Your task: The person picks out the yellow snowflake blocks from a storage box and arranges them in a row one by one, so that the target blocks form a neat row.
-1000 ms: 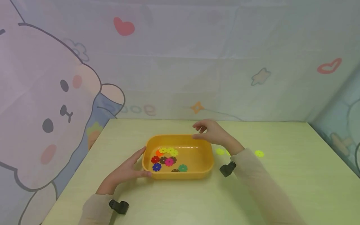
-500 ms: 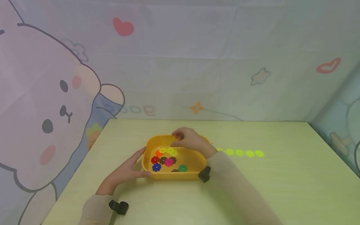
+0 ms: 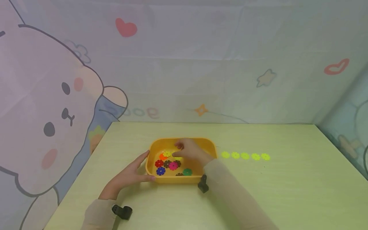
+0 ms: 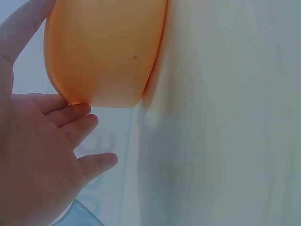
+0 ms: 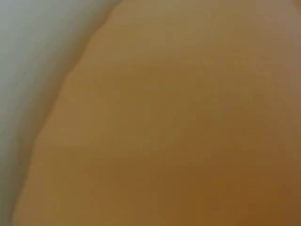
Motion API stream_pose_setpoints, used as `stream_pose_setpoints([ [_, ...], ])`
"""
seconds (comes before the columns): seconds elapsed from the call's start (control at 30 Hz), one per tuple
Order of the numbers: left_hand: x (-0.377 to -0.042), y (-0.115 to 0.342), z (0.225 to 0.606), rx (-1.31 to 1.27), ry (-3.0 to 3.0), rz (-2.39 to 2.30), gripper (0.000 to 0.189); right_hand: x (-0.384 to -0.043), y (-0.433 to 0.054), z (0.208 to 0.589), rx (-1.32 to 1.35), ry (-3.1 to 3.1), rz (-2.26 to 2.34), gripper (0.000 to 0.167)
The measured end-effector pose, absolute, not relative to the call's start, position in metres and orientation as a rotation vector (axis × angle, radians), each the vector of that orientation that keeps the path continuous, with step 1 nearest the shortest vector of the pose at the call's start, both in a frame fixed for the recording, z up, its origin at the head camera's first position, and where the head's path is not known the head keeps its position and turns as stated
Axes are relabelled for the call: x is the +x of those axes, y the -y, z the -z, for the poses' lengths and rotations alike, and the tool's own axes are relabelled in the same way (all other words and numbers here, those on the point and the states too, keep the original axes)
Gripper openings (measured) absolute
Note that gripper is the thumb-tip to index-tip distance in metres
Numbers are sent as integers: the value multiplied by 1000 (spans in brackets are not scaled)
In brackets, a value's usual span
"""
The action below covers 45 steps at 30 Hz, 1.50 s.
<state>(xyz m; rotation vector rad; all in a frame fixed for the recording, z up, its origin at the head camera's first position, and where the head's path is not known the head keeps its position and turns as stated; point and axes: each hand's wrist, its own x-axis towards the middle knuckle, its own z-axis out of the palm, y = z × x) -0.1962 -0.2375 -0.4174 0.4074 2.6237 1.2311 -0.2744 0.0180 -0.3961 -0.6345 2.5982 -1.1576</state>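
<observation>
A yellow plastic bin [image 3: 184, 179] holds several notched snowflake discs, among them a red disc [image 3: 159, 163], a blue disc [image 3: 160, 171], a pink disc [image 3: 173, 165] and a green disc [image 3: 187, 172]. My left hand [image 3: 129, 174] grips the bin's left end, thumb at the front rim and fingers on the side; the left wrist view shows that hand [image 4: 42, 146] against the bin wall [image 4: 108, 52]. Inside the bin, my right hand [image 3: 191, 151] hovers over the yellow discs [image 3: 177, 156], thumb and fingers apart. Blurred yellow bin surface [image 5: 155, 117] fills most of the right wrist view.
A row of several yellow snowflake discs [image 3: 245, 156] lies on the pale wooden table [image 3: 287, 185], right of the bin. Behind the table's far edge hangs a printed cloth backdrop [image 3: 184, 64].
My right hand has moved left and down from the bin's right rim into the bin, uncovering the row of yellow discs on the table. The left hand has stayed on the bin.
</observation>
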Motion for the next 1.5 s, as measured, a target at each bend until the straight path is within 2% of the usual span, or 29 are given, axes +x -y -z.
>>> stream_pose_setpoints([
  [0.5, -196, 240, 417, 435, -2622, -1242, 107, -281, -14, 408, -613, -2600, 1112, 42],
  [0.77, -197, 239, 417, 433, -2626, -1231, 107, -279, -11, 410, -604, -2603, 1108, 47],
  [1.03, -196, 239, 418, 423, -2619, -1233, 106, -278, -7, 417, -451, -2521, 1196, 49],
  [1.2, -196, 239, 418, 399, -2616, -1228, 107, -278, -6, 420, -386, -2510, 1195, 44],
  [1.5, -196, 238, 416, 390, -2612, -1229, 108, -279, -7, 420, -522, -2596, 1056, 38],
])
